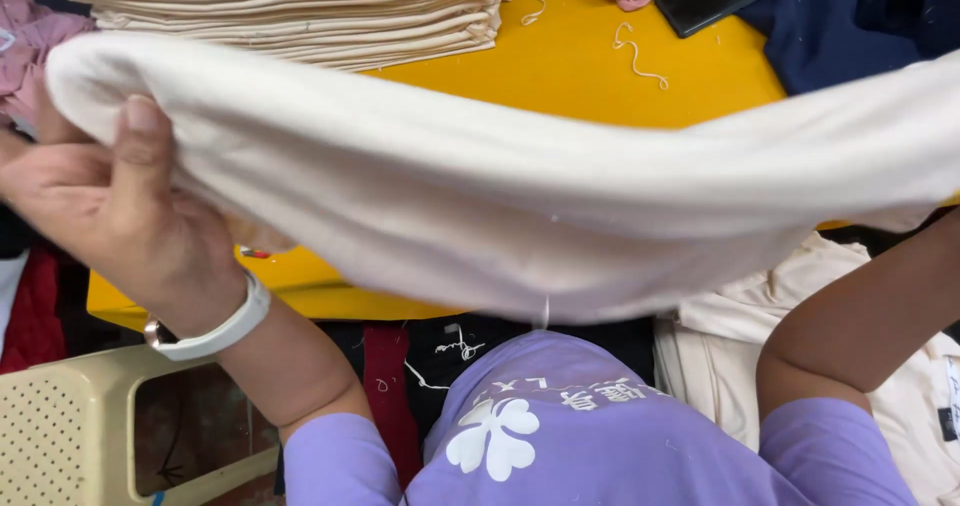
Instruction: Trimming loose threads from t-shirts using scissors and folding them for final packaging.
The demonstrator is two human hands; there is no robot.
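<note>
Left hand (95, 201) pinches cream cloth (520, 206) above yellow table (600, 66)

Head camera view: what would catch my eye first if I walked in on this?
A wide cream cloth stretched across the middle, gripped at its left end by the left hand; the right hand is out of view. Under it lies a bright yellow table, with a stack of folded cream cloths at the top left.
</note>
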